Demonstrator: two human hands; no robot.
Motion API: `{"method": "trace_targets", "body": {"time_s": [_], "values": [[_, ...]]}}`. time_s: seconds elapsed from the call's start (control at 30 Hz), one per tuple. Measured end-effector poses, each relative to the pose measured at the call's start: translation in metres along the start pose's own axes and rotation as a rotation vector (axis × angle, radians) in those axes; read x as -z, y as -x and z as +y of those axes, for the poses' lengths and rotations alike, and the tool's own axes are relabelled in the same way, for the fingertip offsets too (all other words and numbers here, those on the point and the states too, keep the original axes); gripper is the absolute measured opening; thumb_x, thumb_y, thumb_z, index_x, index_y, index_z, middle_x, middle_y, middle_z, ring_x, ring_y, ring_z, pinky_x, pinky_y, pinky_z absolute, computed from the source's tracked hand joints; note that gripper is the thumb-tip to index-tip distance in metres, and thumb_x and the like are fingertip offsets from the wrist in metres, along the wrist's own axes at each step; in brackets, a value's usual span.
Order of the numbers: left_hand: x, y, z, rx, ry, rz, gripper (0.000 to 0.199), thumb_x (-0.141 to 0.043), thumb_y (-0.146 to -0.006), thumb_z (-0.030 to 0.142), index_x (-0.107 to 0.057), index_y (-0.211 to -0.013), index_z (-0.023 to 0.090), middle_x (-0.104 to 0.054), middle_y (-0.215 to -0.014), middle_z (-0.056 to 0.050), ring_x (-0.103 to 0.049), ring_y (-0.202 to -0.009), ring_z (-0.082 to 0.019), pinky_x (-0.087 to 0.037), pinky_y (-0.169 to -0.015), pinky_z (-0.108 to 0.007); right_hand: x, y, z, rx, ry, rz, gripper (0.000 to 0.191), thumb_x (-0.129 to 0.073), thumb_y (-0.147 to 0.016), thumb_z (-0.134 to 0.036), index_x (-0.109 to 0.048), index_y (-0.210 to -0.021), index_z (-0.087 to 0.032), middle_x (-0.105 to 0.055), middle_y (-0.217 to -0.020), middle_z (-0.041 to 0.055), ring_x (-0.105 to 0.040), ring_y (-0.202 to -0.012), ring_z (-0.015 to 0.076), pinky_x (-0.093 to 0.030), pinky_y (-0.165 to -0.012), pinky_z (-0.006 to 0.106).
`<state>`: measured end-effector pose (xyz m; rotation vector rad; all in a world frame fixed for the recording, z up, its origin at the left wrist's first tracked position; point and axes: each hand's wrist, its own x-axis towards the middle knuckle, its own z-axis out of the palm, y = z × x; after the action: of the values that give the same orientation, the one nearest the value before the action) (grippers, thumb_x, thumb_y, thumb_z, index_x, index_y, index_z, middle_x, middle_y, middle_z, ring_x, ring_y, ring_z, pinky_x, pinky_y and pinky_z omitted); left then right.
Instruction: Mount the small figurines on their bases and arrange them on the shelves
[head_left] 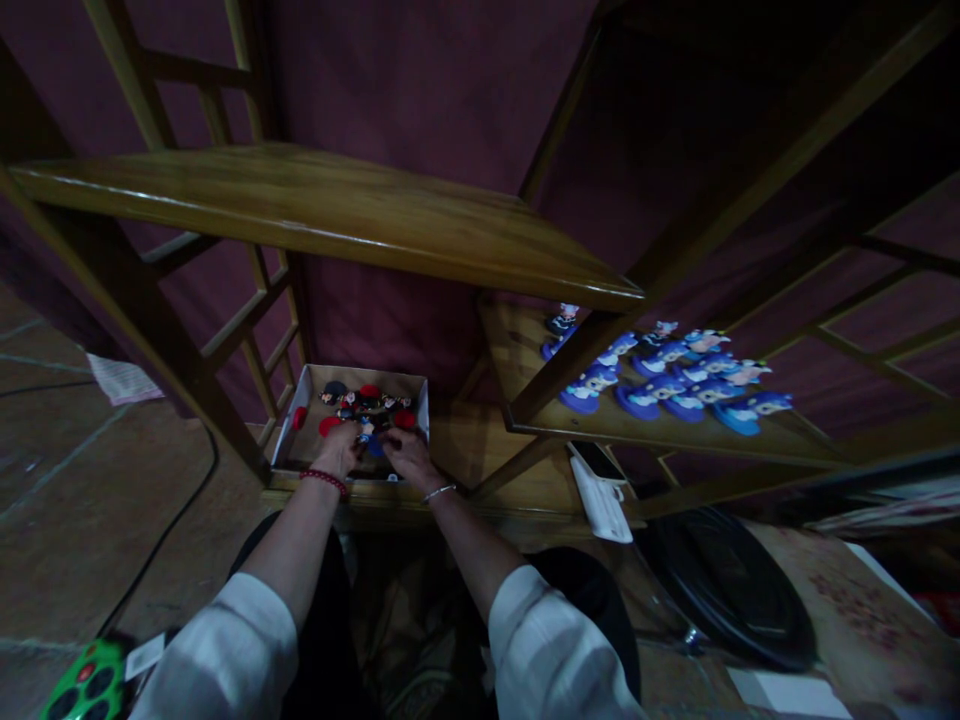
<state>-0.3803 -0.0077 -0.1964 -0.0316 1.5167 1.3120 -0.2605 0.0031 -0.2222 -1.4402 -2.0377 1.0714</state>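
Note:
An open cardboard box [288, 436] stands on the low wooden shelf, with several small figurines in black and red [349, 398] lying in it. Over the box's near side, my left hand [339, 448] and my right hand [407, 452] are close together around a small blue figurine [367, 432]. The fingers of both hands are bent round it, the left hand on its left side and the right hand at its blue base. Red round bases show beside both hands.
Several blue and white figurines [651, 393] stand on a higher shelf [525, 395] at the right. A wooden board [322, 205] crosses above the box. A phone [597, 461], white object [602, 505] and black stool [731, 585] are at the right; a green object [88, 683] lies lower left.

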Motion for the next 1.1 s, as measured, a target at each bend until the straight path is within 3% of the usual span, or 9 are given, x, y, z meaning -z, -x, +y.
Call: {"method": "trace_targets", "body": {"time_s": [0.17, 0.33, 0.53, 0.87, 1.1], "values": [[0.002, -0.001, -0.001, -0.055, -0.031, -0.009, 0.017, -0.055, -0.06, -0.004, -0.053, -0.062, 0.012, -0.055, -0.055, 0.001, -0.051, -0.049, -0.009, -0.041, -0.05, -0.02, -0.007, -0.004, 0.008, 0.077, -0.078, 0.055, 0.032, -0.047, -0.075, -0.014, -0.061, -0.102, -0.024, -0.065, -0.097, -0.0016, -0.06, -0.088, 0.0119, -0.045, -0.083, 0.024], [0.002, 0.002, -0.001, -0.113, -0.074, -0.017, 0.014, -0.057, -0.061, -0.002, -0.056, -0.062, 0.012, -0.057, -0.056, 0.001, -0.05, -0.048, -0.007, -0.039, -0.05, -0.019, -0.008, -0.005, 0.009, 0.061, -0.1, 0.079, 0.031, -0.05, -0.078, -0.021, -0.057, -0.108, -0.025, -0.064, -0.101, -0.0001, -0.059, -0.092, 0.0124, -0.044, -0.085, 0.026], [0.001, 0.004, -0.001, -0.104, -0.172, -0.124, 0.012, -0.061, -0.057, 0.001, -0.058, -0.065, 0.01, -0.056, -0.051, 0.001, -0.049, -0.043, -0.007, -0.036, -0.044, -0.017, -0.009, -0.006, 0.011, 0.052, -0.145, 0.108, 0.033, -0.048, -0.081, -0.032, -0.054, -0.114, -0.027, -0.062, -0.105, 0.001, -0.057, -0.095, 0.0146, -0.043, -0.086, 0.029], [0.004, 0.013, 0.004, -0.147, -0.239, -0.21, 0.018, -0.058, -0.061, 0.002, -0.062, -0.076, 0.011, -0.059, -0.056, 0.002, -0.052, -0.049, -0.006, -0.04, -0.048, -0.016, -0.013, -0.011, 0.017, -0.037, -0.169, 0.162, 0.02, -0.05, -0.08, -0.034, -0.06, -0.093, -0.024, -0.065, -0.088, 0.0001, -0.06, -0.08, 0.014, -0.047, -0.075, 0.026], [0.004, 0.014, 0.004, -0.147, -0.257, -0.219, 0.026, -0.049, -0.06, -0.006, -0.064, -0.074, 0.011, -0.06, -0.058, 0.001, -0.052, -0.049, -0.005, -0.039, -0.048, -0.015, -0.017, -0.013, 0.021, -0.058, -0.225, 0.175, 0.019, -0.051, -0.079, -0.033, -0.058, -0.093, -0.023, -0.065, -0.085, -0.0009, -0.061, -0.077, 0.0125, -0.048, -0.072, 0.025]]}}
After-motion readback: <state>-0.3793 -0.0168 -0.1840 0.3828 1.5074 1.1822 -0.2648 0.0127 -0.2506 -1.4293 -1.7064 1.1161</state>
